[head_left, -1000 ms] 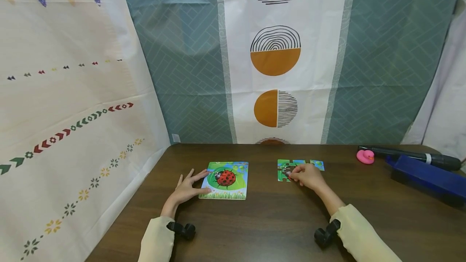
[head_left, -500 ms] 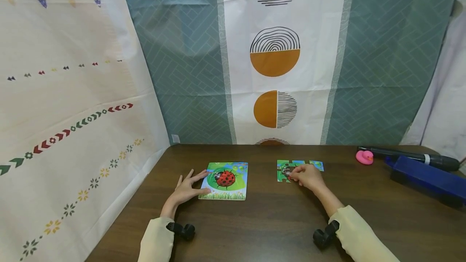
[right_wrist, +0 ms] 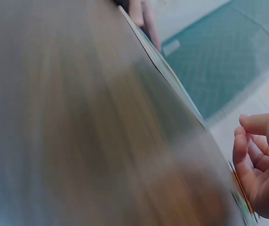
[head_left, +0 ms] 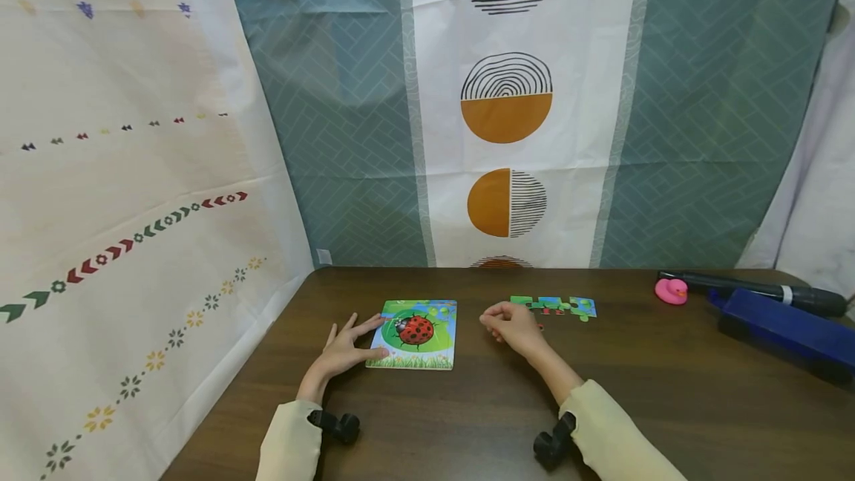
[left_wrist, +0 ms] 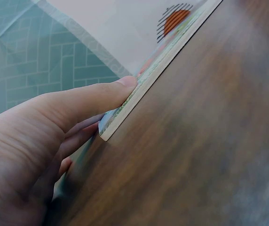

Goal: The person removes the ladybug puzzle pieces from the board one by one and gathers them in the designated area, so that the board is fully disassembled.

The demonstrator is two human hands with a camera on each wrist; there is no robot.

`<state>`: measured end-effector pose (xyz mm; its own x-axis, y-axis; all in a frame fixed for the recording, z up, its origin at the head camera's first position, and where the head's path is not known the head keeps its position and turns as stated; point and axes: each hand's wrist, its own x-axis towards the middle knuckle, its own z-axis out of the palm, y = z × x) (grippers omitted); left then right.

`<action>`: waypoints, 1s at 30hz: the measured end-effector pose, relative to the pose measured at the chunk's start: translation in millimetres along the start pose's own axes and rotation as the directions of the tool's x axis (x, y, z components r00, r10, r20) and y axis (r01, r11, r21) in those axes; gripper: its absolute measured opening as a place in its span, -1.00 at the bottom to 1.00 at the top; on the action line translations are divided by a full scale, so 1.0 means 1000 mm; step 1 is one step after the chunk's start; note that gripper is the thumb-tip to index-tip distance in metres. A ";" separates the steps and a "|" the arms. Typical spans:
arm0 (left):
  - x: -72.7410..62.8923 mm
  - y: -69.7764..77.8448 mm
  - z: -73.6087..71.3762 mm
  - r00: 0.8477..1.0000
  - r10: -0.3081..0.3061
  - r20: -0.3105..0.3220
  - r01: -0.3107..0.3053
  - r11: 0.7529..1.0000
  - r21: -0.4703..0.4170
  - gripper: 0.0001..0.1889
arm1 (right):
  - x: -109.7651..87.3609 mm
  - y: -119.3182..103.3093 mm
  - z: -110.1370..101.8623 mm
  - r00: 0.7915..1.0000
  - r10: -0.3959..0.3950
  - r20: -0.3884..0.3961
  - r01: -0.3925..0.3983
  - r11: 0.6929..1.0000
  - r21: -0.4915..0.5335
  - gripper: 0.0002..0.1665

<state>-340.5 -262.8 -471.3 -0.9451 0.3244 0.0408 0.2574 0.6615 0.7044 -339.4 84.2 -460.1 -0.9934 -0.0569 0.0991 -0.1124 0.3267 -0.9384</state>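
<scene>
Left hand (head_left: 341,351): fingers spread, thumb resting on the board's left edge.
Ladybug board (head_left: 415,334): flat on the tabletop (head_left: 427,421), between both hands.
Right hand (head_left: 513,329): thumb and forefinger tips meeting, nothing seen between them.
Puzzle pieces (head_left: 550,303): beyond the right hand, partly hidden.
Rubber duck (head_left: 671,291): farther right.

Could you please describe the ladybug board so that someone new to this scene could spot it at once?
On the dark brown table, find the person's left hand. It touches the left edge of the ladybug board. Unlike the small jigsaw pieces farther right, this is one larger panel showing a complete red, black-spotted ladybug on green.
</scene>
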 end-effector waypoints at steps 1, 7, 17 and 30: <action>0.000 0.000 0.000 1.000 0.002 0.000 -0.002 1.000 0.000 -0.24 | 0.001 -0.002 0.007 1.000 -0.013 -0.004 0.014 1.000 0.002 -0.82; 0.001 0.000 0.001 1.000 -0.006 -0.003 0.006 1.000 0.005 -0.24 | 0.005 -0.011 0.045 0.996 -0.083 -0.008 0.083 0.996 -0.021 -0.82; -0.001 -0.002 0.002 1.000 -0.014 -0.008 0.014 1.000 0.010 -0.24 | 0.010 -0.019 0.083 0.978 -0.174 0.111 0.181 0.982 -0.057 -0.54; 0.002 -0.001 0.002 1.000 -0.025 -0.010 0.025 0.999 0.027 -0.23 | 0.016 -0.023 0.101 0.975 -0.139 0.172 0.171 0.968 -0.184 -0.38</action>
<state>-342.0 -261.8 -473.4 -0.9532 0.3010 0.0304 0.2390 0.6876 0.6857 -350.5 -19.7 -470.3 -0.9495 -0.2634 0.1705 -0.2823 0.4800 -0.8306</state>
